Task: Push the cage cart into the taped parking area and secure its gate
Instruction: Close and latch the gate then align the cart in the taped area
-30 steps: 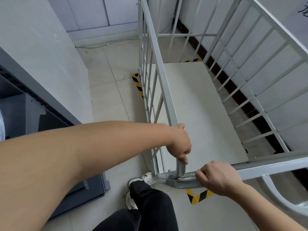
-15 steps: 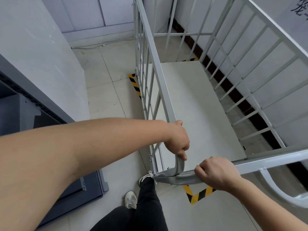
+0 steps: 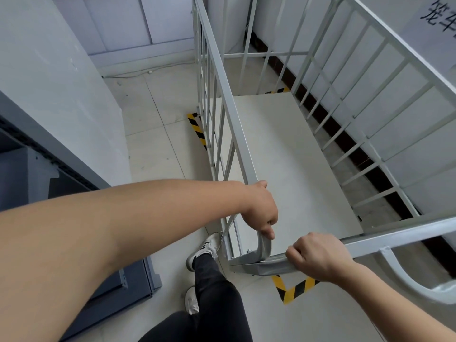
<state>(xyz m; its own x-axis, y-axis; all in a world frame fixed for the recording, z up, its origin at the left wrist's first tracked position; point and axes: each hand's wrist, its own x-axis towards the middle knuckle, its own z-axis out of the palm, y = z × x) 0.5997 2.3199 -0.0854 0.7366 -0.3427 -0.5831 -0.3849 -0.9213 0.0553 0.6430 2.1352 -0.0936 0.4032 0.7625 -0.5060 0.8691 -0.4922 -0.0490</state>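
Warehouse-like storeroom: hazard floor tape [image 3: 293,290], tiled floor [image 3: 158,134], metal cage cart [image 3: 237,124].

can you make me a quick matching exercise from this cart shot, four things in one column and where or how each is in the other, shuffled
Things:
1. left hand
2. right hand
3. corner tape mark
4. white shoe

Places or states:
A. yellow and black, on the floor below the gate rail
B. gripped on the curved handle at the cart's side rail
C. on the floor beside the cart's near left corner
D. closed over the near gate rail

Pairs: 1-B, 2-D, 3-A, 4-C
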